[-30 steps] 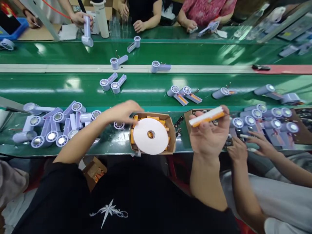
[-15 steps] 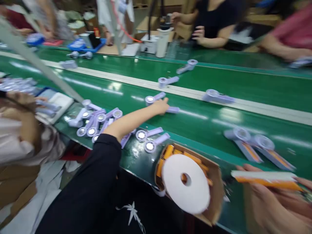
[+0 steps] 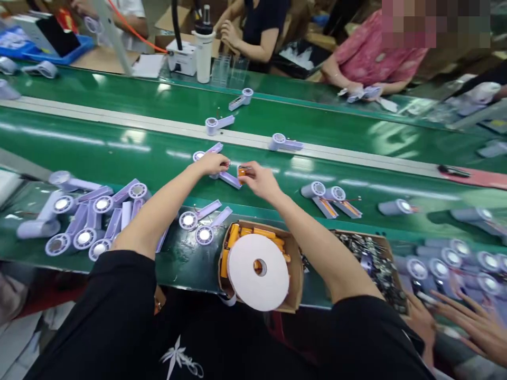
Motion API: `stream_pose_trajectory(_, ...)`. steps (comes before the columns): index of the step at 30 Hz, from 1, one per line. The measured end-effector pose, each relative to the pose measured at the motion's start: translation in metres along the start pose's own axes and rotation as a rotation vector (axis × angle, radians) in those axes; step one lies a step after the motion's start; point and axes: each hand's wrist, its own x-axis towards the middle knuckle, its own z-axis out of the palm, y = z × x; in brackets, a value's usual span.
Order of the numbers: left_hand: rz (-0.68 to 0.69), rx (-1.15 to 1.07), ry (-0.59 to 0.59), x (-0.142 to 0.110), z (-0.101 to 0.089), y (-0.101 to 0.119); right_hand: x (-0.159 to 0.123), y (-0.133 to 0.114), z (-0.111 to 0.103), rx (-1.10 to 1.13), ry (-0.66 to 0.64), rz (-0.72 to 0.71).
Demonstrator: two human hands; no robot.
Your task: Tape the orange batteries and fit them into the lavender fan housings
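Both my arms reach out over the green conveyor belt (image 3: 119,153). My left hand (image 3: 212,162) is closed on a lilac fan housing (image 3: 229,179) lying on the belt. Right beside it, my right hand (image 3: 257,179) is closed on an orange battery (image 3: 242,170), holding its end against the housing's handle. A second lilac housing (image 3: 205,152) lies just beyond my left hand. Close to me stands a cardboard box (image 3: 293,264) of orange batteries with a white tape roll (image 3: 257,279) on top.
A heap of lilac housings (image 3: 91,211) lies at my left, more at right (image 3: 455,258). Housings with batteries (image 3: 332,198) ride the belt. A box of small dark parts (image 3: 368,253) sits right. A neighbour's hand (image 3: 471,316) works at lower right; several people sit across.
My right hand has carried the orange battery from near me out to the belt. My left hand has pulled the housing slightly nearer, and the two hands have met there.
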Motion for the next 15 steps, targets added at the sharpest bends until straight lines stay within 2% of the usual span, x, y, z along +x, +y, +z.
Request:
stream_pose_trajectory(2, 0.002, -0.013, 0.015, 0.008, 0.008, -0.002, 0.009, 0.01, 0.006, -0.171, -0.092, -0.003)
stream_pose_trajectory(5, -0.01, -0.014, 0.023, 0.013, 0.011, 0.008, 0.011, 0.012, 0.013, -0.465, -0.202, 0.025)
stream_pose_trajectory(9, -0.046, 0.03, -0.009, -0.004, -0.006, 0.032, 0.008, 0.007, 0.019, -0.763, -0.334, 0.077)
stream_pose_trajectory(12, -0.073, 0.064, -0.05, -0.026, -0.019, 0.055, 0.011, 0.027, 0.023, -0.776, -0.384, -0.083)
stream_pose_trajectory(15, -0.13, 0.085, -0.086, -0.03, -0.021, 0.069, 0.034, 0.055, 0.034, -0.619, -0.346, -0.153)
